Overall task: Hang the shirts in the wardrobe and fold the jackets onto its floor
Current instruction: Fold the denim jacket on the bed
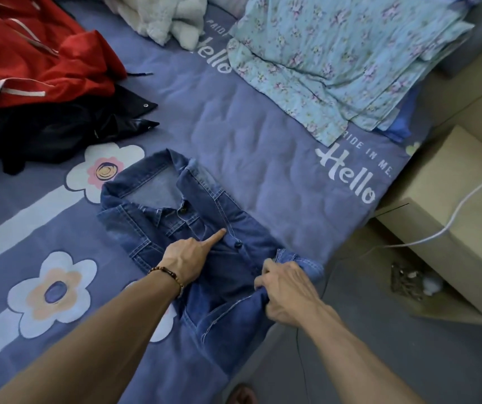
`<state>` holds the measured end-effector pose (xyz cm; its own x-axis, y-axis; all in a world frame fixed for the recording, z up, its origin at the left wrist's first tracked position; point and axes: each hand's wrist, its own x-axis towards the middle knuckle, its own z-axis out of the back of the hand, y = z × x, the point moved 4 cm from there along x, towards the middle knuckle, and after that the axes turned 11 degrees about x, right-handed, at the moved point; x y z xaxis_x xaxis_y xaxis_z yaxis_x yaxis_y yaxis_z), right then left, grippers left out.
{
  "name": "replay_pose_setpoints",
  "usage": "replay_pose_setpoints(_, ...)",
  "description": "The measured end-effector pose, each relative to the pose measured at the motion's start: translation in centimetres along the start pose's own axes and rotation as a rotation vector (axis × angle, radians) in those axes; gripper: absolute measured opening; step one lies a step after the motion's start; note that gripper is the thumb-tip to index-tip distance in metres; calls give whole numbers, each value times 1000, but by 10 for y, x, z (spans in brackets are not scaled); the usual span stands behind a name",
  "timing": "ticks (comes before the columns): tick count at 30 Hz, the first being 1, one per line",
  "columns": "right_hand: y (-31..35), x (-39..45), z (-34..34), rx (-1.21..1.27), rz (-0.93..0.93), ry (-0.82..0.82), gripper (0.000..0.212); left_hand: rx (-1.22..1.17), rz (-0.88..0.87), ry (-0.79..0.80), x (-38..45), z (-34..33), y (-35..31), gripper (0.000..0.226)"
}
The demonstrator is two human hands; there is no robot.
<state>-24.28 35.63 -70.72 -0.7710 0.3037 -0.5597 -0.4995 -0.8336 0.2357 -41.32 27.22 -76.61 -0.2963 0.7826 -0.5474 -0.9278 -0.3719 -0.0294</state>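
Observation:
A blue denim jacket [158,211] lies collar-up on the blue flowered bed cover [263,141], its sides folded inward. My left hand [184,258] rests on the jacket's front with the index finger stretched out, pressing beside the button placket; the other fingers are curled. My right hand [286,290] grips a bunched fold of denim at the jacket's right edge, near the bed's side. A red garment [35,53] and a black leather jacket [59,129] lie heaped at the far left.
Folded pale floral cloth [344,59] lies at the far right of the bed, a fluffy white item [164,16] at the top. A beige bedside cabinet [449,205] with a white cable [449,223] stands to the right. Grey floor runs beside the bed.

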Motion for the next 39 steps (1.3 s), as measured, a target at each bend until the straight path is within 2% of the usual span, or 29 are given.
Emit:
replay_pose_setpoints(2, 11, 4, 13, -51, -22, 38, 18, -108, 0, -34, -15, -7, 9, 92)
replay_pose_setpoints(3, 17, 8, 24, -63, -22, 53, 14, -272, 6, 3, -23, -11, 20, 85)
replay_pose_setpoints(5, 30, 18, 50, -54, -19, 87, 11, -752, 7, 89, -44, -15, 38, 54)
replay_pose_setpoints(6, 41, 27, 70, -66, -4, 89, 13, -1001, 26, 78, -59, -9, 49, 35)
replay_pose_setpoints(7, 49, 37, 86, -74, -4, 90, 16, -1198, 54, 51, -71, -2, 54, 26)
replay_pose_setpoints(8, 58, 47, 102, -86, -1, 86, 18, -1361, 104, 25, -82, 7, 58, 30)
replay_pose_setpoints(11, 91, 88, 142, -125, 37, 113, 22, -1745, 281, -34, -104, 23, 72, 61)
replay_pose_setpoints(13, 118, 124, 162, -169, 88, 156, 21, -1889, 332, -148, -111, 31, 81, 57)
replay_pose_setpoints(15, 140, 154, 171, -170, 120, 199, 14, -1839, 370, -274, -109, 31, 88, 36)
replay_pose_setpoints(18, 156, 201, 167, -105, 192, 205, 9, -1734, 588, -449, -89, 11, 108, 53)
replay_pose_setpoints(20, 141, 225, 163, -112, 232, 31, 28, -1691, 774, -477, -71, -7, 120, 57)
replay_pose_setpoints(22, 110, 240, 158, -58, 170, -161, 53, -1669, 896, -515, -56, -19, 128, 41)
replay_pose_setpoints(24, 76, 246, 152, 281, 20, -161, 69, -1632, 946, -582, -47, -21, 132, 28)
replay_pose_setpoints(25, 63, 250, 146, 497, -43, -111, 68, -1625, 955, -603, -44, -20, 132, 26)
replay_pose_setpoints(26, 53, 254, 138, 678, -90, -65, 63, -1613, 975, -617, -41, -20, 132, 25)
replay_pose_setpoints(28, 42, 256, 127, 849, -109, -54, 48, -1572, 1025, -638, -40, -22, 132, 30)
replay_pose_setpoints(30, 39, 259, 125, 848, -62, -115, 40, -1535, 1099, -675, -41, -20, 133, 36)
replay_pose_setpoints(32, 38, 263, 130, 796, -19, -201, 45, -1506, 1178, -737, -42, -12, 139, 42)
replay_pose_setpoints(34, 37, 270, 132, 690, 16, -255, 49, -1473, 1232, -727, -40, -9, 149, 47)
replay_pose_setpoints(36, 35, 280, 124, 564, 38, -256, 56, -1399, 1239, -606, -34, -14, 155, 50)
replay_pose_setpoints(39, 28, 290, 107, 466, -27, -201, 73, -1270, 1247, -441, -29, -28, 156, 56)
